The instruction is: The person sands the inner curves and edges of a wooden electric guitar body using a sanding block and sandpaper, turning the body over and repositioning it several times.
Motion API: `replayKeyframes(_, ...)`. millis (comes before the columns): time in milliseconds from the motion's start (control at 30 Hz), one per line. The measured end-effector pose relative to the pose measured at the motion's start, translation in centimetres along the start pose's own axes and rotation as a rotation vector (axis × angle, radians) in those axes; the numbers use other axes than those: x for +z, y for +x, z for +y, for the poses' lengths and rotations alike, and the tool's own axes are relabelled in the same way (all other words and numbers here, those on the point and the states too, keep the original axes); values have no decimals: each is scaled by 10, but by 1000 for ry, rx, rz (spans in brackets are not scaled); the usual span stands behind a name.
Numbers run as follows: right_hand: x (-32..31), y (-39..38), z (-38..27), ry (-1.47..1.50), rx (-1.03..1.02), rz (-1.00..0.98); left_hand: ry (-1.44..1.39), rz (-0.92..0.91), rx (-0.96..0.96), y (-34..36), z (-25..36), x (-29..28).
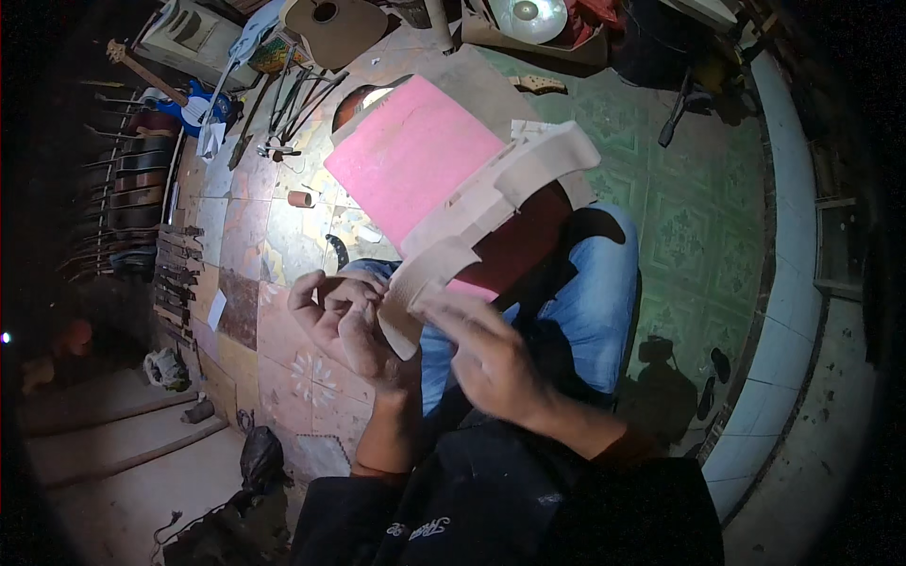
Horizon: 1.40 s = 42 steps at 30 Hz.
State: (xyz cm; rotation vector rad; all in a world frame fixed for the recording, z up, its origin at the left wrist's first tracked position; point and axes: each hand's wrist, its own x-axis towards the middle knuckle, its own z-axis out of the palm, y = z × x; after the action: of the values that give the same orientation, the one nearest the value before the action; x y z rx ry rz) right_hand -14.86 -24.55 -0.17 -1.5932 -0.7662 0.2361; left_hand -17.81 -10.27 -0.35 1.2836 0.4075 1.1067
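A pale, bare-wood guitar body (467, 209) with curved horns is seen almost edge-on, slanting from my lap up to the right. My left hand (347, 321) is at its near end, fingers curled and thumb against the wood. Over the near horn lies my right hand (491, 354), its fingers stretched out and pressed along the surface, slightly blurred. Whether anything thin is under those fingers is hidden. Beneath the wood is a flat pink board (411, 156), its right part dark in shadow.
A grey-brown sheet (477, 90) lies beyond the pink board. On the tiled floor are a guitar headstock (538, 84), a small brown cylinder (300, 199) and thin metal rods (300, 106). A blue electric guitar (196, 108), an acoustic guitar body (335, 33) and a rack of guitars (137, 189) stand around.
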Motion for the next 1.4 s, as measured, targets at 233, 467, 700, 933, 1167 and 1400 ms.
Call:
replayKeyframes(233,5,1,10,-5,15,-47,-24,-50,28,7,6,4)
replayKeyframes(467,16,6,21,62,-10,-87,156,44,11,9,5,11)
replayKeyframes(700,24,7,34,-66,-16,-99,108,12,31,25,6,15)
replayKeyframes(933,19,11,27,-15,12,-216,103,-15,41,30,6,20)
replayKeyframes(1167,16,15,25,21,-128,-70,126,38,8,28,9,18)
replayKeyframes(1400,-2,18,-5,208,-38,-71,105,-22,51,17,1,11)
